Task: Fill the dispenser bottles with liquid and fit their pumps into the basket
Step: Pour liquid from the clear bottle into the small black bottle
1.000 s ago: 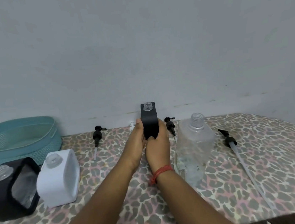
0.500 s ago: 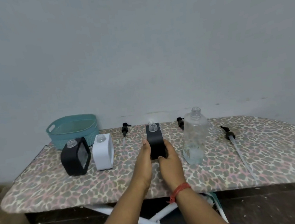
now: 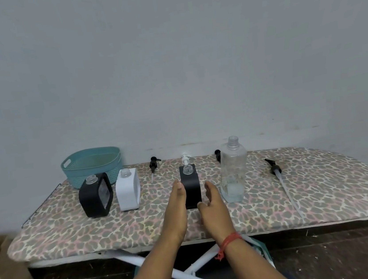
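A small black dispenser bottle [image 3: 191, 186] stands upright and uncapped on the leopard-print board [image 3: 322, 182]. My left hand [image 3: 177, 206] lies beside its left face with straight fingers, and my right hand [image 3: 212, 204] is just off its right side, fingers relaxed. A second black bottle [image 3: 95, 197] and a white bottle [image 3: 128, 192] stand to the left, both uncapped. A tall clear bottle [image 3: 233, 170] with a little liquid stands to the right. The teal basket [image 3: 92, 165] sits at the back left. Loose pumps lie behind: black [image 3: 153, 166], white [image 3: 185, 159], black [image 3: 217, 153], and a long-tubed one [image 3: 275, 170].
The board stands against a plain grey wall, with its white crossed legs [image 3: 194, 272] below. A brown paper bag [image 3: 5, 277] is on the dark floor at the left. The board's right end carries only the long pump tube.
The camera has pulled back from the board. Both hands have set the small black bottle down and loosened off it; they gripped it before.
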### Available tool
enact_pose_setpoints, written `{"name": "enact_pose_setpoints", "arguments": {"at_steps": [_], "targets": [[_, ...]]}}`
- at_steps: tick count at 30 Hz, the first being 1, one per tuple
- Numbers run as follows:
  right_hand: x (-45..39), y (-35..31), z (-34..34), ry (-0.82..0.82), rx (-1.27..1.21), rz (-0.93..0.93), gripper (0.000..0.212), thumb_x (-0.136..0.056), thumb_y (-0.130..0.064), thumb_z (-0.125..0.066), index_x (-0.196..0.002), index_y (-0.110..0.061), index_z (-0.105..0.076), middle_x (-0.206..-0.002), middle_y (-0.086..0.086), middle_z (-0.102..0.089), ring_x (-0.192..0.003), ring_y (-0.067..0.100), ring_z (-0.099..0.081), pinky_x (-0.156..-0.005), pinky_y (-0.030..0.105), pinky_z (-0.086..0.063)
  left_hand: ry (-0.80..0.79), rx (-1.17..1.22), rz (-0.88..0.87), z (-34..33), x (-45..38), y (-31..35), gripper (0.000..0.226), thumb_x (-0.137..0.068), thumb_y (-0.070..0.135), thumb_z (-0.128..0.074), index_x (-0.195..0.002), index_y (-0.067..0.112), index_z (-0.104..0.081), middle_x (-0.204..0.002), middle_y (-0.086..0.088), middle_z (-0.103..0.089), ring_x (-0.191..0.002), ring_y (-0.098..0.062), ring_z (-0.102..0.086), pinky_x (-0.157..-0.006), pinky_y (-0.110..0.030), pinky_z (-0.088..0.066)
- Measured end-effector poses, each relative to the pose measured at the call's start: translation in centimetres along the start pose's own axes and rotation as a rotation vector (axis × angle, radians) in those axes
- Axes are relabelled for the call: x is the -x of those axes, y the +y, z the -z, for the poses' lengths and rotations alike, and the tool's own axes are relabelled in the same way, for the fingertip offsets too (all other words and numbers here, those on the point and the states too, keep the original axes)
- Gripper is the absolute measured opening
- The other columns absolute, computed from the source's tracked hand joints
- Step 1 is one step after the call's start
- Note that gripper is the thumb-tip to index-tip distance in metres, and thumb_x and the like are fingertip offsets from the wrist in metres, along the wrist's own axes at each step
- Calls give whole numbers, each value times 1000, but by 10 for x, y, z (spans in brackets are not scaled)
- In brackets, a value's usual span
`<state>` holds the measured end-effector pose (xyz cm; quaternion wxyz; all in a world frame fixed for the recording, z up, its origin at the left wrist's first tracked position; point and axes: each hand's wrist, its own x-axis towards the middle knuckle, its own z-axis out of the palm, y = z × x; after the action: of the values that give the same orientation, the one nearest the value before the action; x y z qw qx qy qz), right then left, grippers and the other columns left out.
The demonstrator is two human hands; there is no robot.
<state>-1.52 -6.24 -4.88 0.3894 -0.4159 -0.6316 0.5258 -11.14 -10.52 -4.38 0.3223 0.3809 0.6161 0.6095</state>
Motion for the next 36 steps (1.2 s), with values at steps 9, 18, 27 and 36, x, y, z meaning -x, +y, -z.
{"name": "enact_pose_setpoints", "arguments": {"at_steps": [9,18,27,36], "targets": [[9,-8,52,266,-78,164,55,-95,0,-49,-140,-32,-46,-140,-9,-53,-130,5,-48,-106,23,-38,-49,-128,-334,-31,19,42,76,-90,72,-38,-157,44,-16,-160,32,-12,-147,11,-12,-114,-14,-17],[-23,8,98,304,-45,142,57,-97,-7,-54,-148,-28,-40,-146,-11,-47,-134,4,-44,-105,21,-37,-219,-21,-105,-98,-4,35,82,-85,81,-32,-157,47,-14,-161,21,-19,-137,3,-25,-112,-26,-22],[-65,19,88,225,47,212,49,-84,-43,-69,-118,-61,-39,-116,-25,-60,-102,-7,-62,-81,18,-54,-211,112,-47,-117,-38,22,82,-86,81,-31,-157,40,-24,-160,13,-34,-142,-3,-38,-120,-32,-27],[-75,20,77,319,156,265,74,-86,-49,-69,-144,-24,-33,-137,-4,-50,-120,12,-56,-93,31,-54,-221,54,-71,-109,-39,32,73,-92,74,-28,-156,40,-27,-161,14,-32,-147,-4,-29,-124,-40,-21]]}}
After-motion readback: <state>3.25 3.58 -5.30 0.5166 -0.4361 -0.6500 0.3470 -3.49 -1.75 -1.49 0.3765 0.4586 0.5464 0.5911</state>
